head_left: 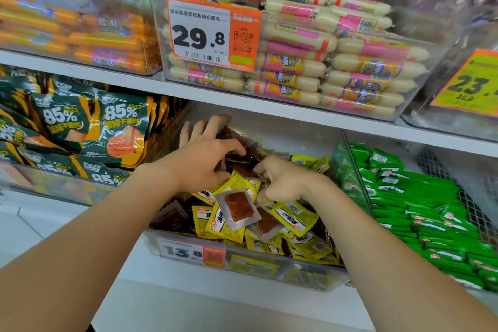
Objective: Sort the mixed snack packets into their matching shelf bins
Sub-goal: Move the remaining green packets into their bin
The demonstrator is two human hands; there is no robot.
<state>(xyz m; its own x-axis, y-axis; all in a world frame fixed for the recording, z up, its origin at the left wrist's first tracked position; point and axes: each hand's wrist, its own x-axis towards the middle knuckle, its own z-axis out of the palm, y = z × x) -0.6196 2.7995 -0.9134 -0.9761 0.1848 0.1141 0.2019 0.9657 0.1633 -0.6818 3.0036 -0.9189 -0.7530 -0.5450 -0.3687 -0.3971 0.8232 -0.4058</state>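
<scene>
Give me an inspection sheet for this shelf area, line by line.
Surface: white shelf carrying clear bins.
Job's things: middle bin holds yellow packets mixed with dark brown packets.
Clutter: one clear-wrapped brown square lies on top of the yellow ones.
Hands: left hand grips dark brown packets; right hand curled among packets, hold unclear.
Cables: nothing seen.
Surroundings: green packets right, dark green pouches left, sausages above.
</scene>
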